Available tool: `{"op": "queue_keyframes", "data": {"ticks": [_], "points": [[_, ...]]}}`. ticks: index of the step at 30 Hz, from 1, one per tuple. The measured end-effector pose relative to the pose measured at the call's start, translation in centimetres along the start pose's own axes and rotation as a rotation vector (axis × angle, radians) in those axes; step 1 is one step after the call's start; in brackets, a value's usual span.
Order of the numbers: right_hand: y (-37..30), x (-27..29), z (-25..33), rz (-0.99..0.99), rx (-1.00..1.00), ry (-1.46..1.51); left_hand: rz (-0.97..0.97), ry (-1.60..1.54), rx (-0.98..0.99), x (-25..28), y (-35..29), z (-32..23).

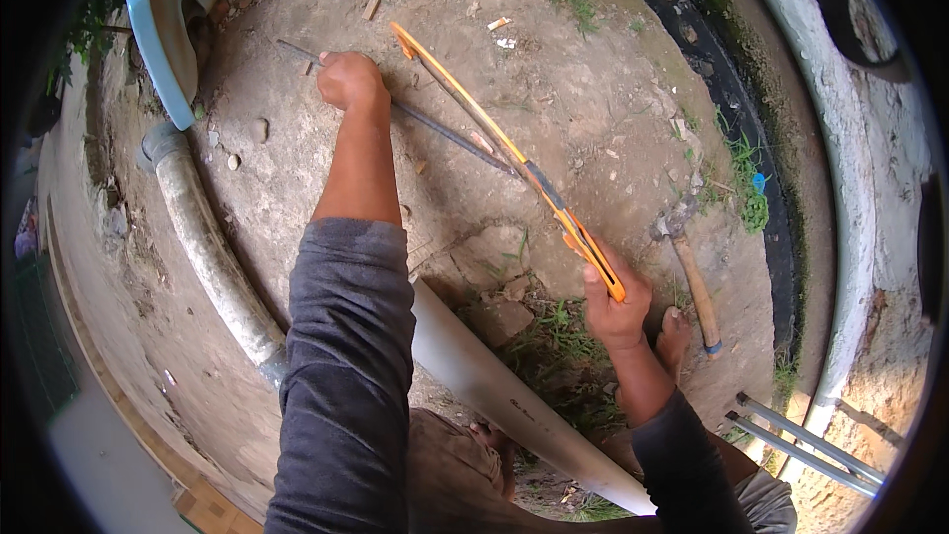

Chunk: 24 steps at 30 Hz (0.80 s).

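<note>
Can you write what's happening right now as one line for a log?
left hand: grips thin metal rod | right hand: holds orange hacksaw across rod | hammer: on ground

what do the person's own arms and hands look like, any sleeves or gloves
Both arms wear long dark grey fabric sleeves, pushed up so the forearms are bare. The left hand and the right hand are bare: no gloves. No watch, ring or wristband shows. The left sleeve is creased and folded at its cuff edge.

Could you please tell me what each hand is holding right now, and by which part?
The right hand grips the orange hacksaw by its handle end. The left hand holds down the thin metal rod, its grip near the rod's far end.
</note>
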State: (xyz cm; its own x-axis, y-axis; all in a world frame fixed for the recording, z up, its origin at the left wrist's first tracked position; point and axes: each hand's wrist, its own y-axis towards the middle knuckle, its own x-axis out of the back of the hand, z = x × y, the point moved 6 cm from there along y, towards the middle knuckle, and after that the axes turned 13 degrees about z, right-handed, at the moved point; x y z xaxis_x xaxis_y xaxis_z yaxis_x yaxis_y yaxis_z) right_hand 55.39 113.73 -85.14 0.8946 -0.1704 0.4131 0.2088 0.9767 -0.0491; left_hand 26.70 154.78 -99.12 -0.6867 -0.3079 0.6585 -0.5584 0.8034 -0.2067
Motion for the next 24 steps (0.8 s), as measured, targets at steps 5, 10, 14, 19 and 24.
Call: {"op": "queue_keyframes", "data": {"ticks": [5, 10, 14, 19, 24], "points": [[-0.7, -0.7, -0.5, -0.047, 0.024, -0.029, -0.007, -0.170, 0.197, 1.4, -7.1, -5.0], [-6.0, 1.5, -0.6, 0.004, 0.005, -0.070, -0.012, -0.168, 0.186, 2.3, -7.1, -4.2], [0.9, 0.2, -2.9, -0.143, -0.276, 0.421, -0.009, -0.219, 0.192, 0.8, -7.0, -4.6], [5.3, 2.8, -7.0, -0.330, -0.458, 0.368, 0.159, -0.524, 0.211, -0.1, -5.8, -3.0], [-0.7, 11.4, -6.8, -0.376, -0.343, -0.455, 0.465, -1.048, 0.180, 2.0, -5.4, -2.9]]}}
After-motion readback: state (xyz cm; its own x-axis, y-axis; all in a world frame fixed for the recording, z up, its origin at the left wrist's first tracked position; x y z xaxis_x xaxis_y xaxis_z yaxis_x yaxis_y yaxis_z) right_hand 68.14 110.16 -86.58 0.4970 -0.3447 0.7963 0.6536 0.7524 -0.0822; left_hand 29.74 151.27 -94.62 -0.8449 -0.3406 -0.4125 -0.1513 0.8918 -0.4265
